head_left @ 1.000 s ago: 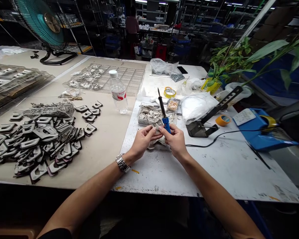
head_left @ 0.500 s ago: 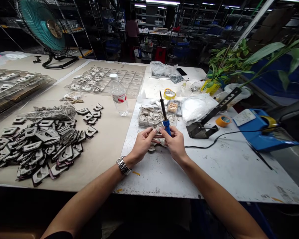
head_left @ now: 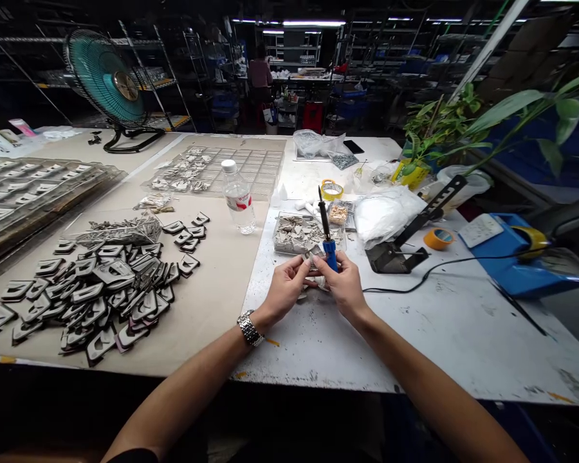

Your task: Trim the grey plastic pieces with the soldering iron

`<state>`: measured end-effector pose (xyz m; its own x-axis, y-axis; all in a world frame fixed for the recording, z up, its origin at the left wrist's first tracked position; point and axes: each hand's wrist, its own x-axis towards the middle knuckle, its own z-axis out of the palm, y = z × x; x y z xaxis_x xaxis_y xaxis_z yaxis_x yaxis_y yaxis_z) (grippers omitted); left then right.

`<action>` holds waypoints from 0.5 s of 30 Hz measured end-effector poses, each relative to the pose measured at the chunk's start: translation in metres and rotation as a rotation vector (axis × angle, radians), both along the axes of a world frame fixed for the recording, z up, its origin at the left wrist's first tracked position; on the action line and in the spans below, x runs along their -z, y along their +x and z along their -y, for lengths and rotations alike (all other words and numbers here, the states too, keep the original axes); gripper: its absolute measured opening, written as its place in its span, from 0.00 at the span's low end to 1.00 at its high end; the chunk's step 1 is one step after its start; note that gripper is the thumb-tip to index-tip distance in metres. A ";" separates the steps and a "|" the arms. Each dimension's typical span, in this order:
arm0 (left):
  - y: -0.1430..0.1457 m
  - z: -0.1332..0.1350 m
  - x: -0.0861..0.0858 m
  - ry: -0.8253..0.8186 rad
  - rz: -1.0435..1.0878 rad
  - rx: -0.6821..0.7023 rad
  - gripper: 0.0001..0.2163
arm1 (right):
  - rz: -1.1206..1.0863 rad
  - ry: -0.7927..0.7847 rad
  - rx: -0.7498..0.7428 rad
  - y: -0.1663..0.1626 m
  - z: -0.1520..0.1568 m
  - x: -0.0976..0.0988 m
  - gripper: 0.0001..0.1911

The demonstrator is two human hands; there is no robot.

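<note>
My left hand (head_left: pixel 285 290) is closed, thumb and fingers pinching a small grey-white piece (head_left: pixel 313 252) whose exact kind I cannot make out. My right hand (head_left: pixel 346 288) meets it there, thumb and fingertips touching or very near the same piece. A soldering iron (head_left: pixel 329 252) with a blue handle stands upright in my right hand, its dark tip pointing up. Just beyond the hands lies a clear tray (head_left: pixel 289 247) full of small flat grey-white pieces. More such pieces lie under my hands, partly hidden by them.
A water bottle (head_left: pixel 238 199) stands left of the tray. Dark-edged frame-shaped parts (head_left: pixel 110 276) are heaped at left. To the right are a black iron stand (head_left: pixel 395 257), orange tape (head_left: pixel 438 238), a blue tape dispenser (head_left: pixel 525 257) and a black cable (head_left: pixel 415 283). A fan (head_left: pixel 109 87) stands behind.
The whole view has shifted, so things appear slightly further right and lower. My hands stay together around the small piece, and the soldering iron is still in my right hand.
</note>
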<state>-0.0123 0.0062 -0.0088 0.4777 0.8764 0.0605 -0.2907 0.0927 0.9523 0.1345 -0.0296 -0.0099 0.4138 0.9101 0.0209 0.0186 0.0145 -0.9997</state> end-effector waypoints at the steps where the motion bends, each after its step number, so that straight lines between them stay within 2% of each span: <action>1: 0.000 0.000 0.000 0.000 -0.005 -0.002 0.19 | -0.002 -0.002 0.001 0.000 0.000 0.000 0.30; 6: 0.001 0.001 -0.002 -0.007 -0.023 -0.012 0.19 | -0.015 -0.023 -0.001 0.000 -0.001 0.002 0.33; 15: -0.001 -0.001 0.002 0.038 -0.016 -0.019 0.18 | -0.008 0.027 -0.019 -0.002 0.002 -0.003 0.28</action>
